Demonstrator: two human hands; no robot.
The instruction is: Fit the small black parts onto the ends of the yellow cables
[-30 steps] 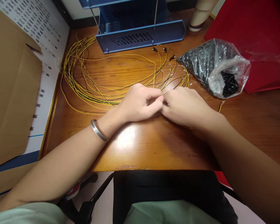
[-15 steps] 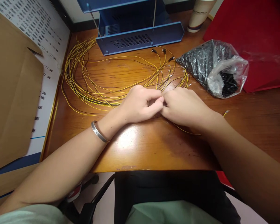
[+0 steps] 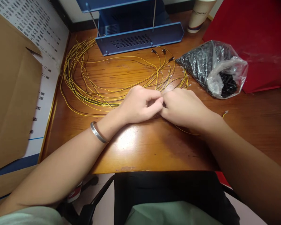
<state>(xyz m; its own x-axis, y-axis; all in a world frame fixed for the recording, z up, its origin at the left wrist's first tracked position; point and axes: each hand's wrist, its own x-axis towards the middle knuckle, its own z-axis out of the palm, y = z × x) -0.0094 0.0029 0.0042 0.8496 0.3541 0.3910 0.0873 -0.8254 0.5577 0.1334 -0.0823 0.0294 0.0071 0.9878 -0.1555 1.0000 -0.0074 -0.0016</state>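
My left hand (image 3: 144, 104) and my right hand (image 3: 186, 106) meet over the wooden desk, their fingertips pressed together. Both are closed in a pinch, and whatever is between the fingers is hidden. Under and behind them runs a loose coil of thin yellow and black wires (image 3: 71, 78). Small clear-tipped wire ends fan out just beyond my knuckles, and a few ends carry black caps (image 3: 163, 51). One wire end (image 3: 225, 113) with a metallic tip sticks out to the right of my right wrist.
A clear plastic bag (image 3: 215, 68) of small black parts lies at the right, against a red bag (image 3: 253, 47). A blue file rack (image 3: 140, 40) and a paper cup (image 3: 200, 15) stand at the back. Cardboard (image 3: 11, 87) and a printed board (image 3: 45, 84) border the left.
The view has shifted very slightly. My hands hold the same pinched pose, and the wires and bag lie as before.
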